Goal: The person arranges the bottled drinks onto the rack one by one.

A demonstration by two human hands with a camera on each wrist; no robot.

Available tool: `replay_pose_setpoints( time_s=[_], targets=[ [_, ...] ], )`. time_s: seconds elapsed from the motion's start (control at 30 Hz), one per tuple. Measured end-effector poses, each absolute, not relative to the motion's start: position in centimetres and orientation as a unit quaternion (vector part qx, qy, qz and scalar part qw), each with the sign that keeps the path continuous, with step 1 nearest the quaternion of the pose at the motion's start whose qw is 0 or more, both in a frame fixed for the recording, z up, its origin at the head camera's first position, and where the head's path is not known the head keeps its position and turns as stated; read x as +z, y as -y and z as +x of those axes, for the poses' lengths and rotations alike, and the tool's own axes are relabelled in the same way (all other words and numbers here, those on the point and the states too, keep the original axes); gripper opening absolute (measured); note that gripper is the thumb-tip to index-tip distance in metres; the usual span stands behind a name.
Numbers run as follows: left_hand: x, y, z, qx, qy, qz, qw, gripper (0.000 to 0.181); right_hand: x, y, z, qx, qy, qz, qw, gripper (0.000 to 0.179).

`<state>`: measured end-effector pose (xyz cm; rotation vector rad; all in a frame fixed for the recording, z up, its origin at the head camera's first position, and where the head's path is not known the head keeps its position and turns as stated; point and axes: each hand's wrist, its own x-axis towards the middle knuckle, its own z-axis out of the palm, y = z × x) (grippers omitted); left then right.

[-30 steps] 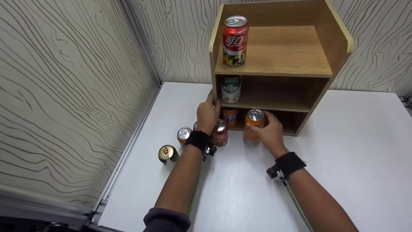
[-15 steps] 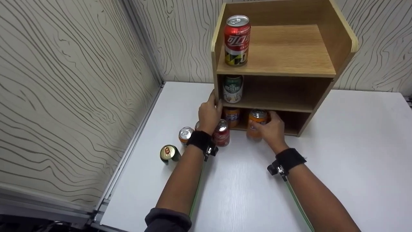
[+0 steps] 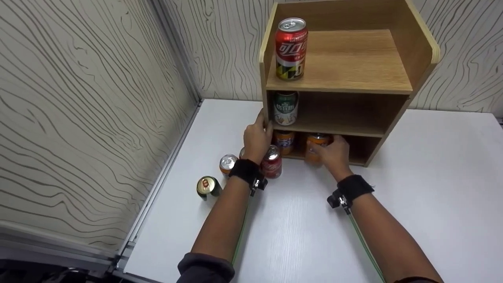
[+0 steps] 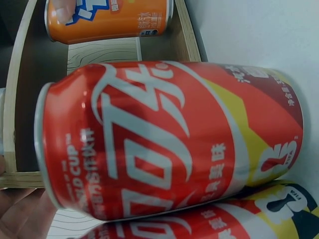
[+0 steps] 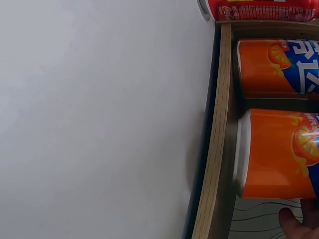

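Note:
My right hand (image 3: pixel 336 153) holds an orange soda can (image 3: pixel 313 157) upright at the mouth of the wooden shelf unit's (image 3: pixel 353 59) bottom compartment. In the right wrist view, the can's base is just inside the front wooden edge; whether it touches the floor I cannot tell. Another orange soda can (image 3: pixel 284 142) stands to its left, against the compartment's left side. My left hand (image 3: pixel 255 139) grips the unit's left side panel, thumb near the front edge. Close to that hand stands a red cola can (image 4: pixel 149 139), with a second red cola can (image 4: pixel 224 226) beside it.
A red cola can (image 3: pixel 291 49) stands on the top shelf at left, a green-and-white can (image 3: pixel 285 108) on the middle shelf below it. On the white table (image 3: pixel 290 228), left of the forearm, are a silver-topped orange can (image 3: pixel 228 163) and a dark green can (image 3: pixel 208 186).
My right hand has pushed the orange soda can back from the tabletop in front of the unit into the bottom compartment's opening. The left hand stays on the side panel.

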<state>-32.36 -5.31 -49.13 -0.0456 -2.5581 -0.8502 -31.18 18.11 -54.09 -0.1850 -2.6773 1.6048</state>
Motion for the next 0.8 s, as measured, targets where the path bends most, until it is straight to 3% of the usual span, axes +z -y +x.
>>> replay_pose_setpoints(
  time_s=[0.27, 0.8],
  targets=[
    [-49.5, 5.3, -32.4, -0.288, 0.923, -0.03, 0.255, 0.043, -54.9, -17.7, -31.8, 0.539, 0.84, -0.061, 0.025, 0.088],
    [-49.0, 5.4, -32.3, -0.302, 0.93, -0.014, 0.209, 0.046, -54.8, -17.4, -32.4, 0.546, 0.834, -0.061, 0.042, 0.084]
  ],
)
